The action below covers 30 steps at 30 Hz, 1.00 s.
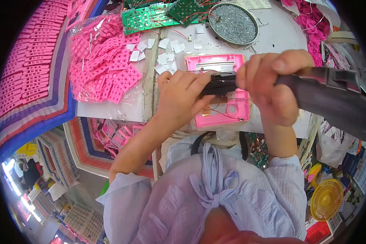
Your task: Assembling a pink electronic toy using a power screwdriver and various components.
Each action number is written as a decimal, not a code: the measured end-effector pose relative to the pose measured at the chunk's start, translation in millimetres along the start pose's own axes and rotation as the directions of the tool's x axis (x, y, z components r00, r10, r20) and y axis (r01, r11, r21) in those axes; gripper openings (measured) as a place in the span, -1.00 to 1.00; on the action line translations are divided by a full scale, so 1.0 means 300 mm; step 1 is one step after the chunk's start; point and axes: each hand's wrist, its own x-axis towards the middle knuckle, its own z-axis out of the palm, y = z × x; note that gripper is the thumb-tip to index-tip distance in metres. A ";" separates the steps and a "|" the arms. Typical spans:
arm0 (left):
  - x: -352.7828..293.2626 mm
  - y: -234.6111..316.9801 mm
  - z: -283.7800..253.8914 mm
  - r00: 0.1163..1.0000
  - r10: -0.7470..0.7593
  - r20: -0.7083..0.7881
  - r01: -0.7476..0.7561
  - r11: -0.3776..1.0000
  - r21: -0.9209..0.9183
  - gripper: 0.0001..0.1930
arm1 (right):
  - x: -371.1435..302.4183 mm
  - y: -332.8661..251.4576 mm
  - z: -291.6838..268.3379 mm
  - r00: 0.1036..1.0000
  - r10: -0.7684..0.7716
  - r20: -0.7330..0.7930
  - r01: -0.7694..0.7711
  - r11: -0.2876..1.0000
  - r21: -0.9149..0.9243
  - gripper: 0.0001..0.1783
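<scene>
Pink plastic forms one open case (pixel 240 110) on the worktop (pixel 274 30), partly hidden by two hands. One right hand (pixel 270 83) wraps its fingers around one black tool (pixel 327 95) above it. One left hand (pixel 183 91) bends its fingers near the tool's end; whether they pinch anything, I cannot tell. Beyond lie over ten white paper pieces (pixel 177 48), one round tin (pixel 258 31) of screws (pixel 233 24), and at least two green circuit boards (pixel 146 18).

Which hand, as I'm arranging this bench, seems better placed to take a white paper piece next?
Probably the left hand: it lies nearer the white paper pieces, while the right hand is wrapped around a dark tool.
</scene>
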 end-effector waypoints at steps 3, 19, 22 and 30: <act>0.003 -0.009 0.011 1.000 0.001 -0.005 -0.001 0.999 -0.045 -0.50 | 0.005 0.033 0.010 1.000 0.007 0.001 -0.007 0.997 -0.078 -0.66; -0.006 -0.013 0.022 0.999 0.011 -0.038 -0.017 0.986 -0.165 -0.48 | 0.002 0.070 0.005 0.968 0.100 0.229 0.012 0.897 -0.441 -0.75; -0.012 -0.009 0.029 0.999 0.014 -0.033 -0.018 0.990 -0.137 -0.49 | 0.003 0.053 0.019 0.955 0.147 0.258 -0.009 0.883 -0.469 -0.74; -0.014 -0.014 0.014 0.997 0.016 -0.081 -0.024 0.995 -0.095 -0.49 | 0.004 0.023 -0.084 0.904 0.342 0.256 -0.148 0.813 -0.563 0.11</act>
